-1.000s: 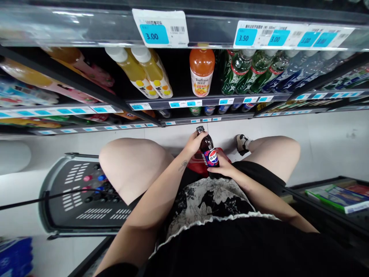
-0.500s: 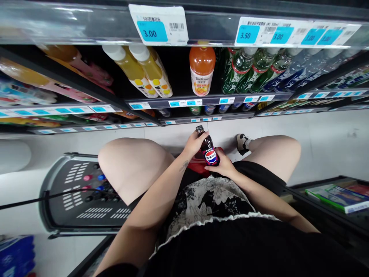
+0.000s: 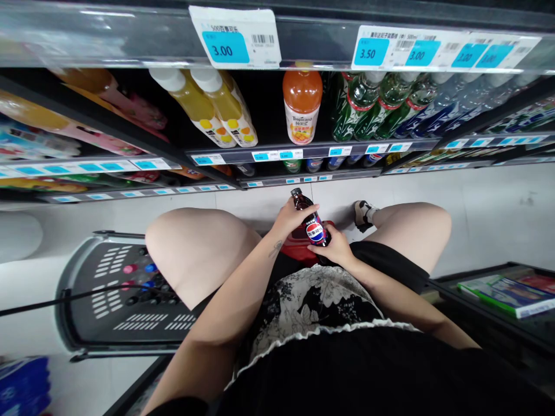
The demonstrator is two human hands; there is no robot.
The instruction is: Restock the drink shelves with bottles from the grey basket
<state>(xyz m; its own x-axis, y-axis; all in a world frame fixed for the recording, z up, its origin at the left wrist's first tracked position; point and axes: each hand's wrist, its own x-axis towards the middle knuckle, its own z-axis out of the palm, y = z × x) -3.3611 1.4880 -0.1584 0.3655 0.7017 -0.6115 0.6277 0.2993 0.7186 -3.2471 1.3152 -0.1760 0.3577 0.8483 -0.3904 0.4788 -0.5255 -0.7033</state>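
A dark Pepsi bottle [image 3: 314,230] with a black cap is held tilted between both hands, above my lap. My left hand [image 3: 291,218] grips its neck and shoulder, with the thumb laid across the front. Lower down, my right hand [image 3: 335,245] is closed around the bottle's base and side. The round red, white and blue logo faces up toward me. Below and behind the bottle, a red object [image 3: 299,245] shows in part between my legs; its kind is hidden.
In front stands a drinks shelf [image 3: 243,151] with price tags, an orange Tropicana bottle [image 3: 302,112], yellow juice bottles [image 3: 221,110] and green bottles [image 3: 362,110]. A grey shopping basket [image 3: 82,294] holding several capped bottles is at left. A low rack [image 3: 477,323] stands at right.
My left thumb has slid further across the bottle, and the bottle has turned and shifted slightly left. Both hands still hold it.
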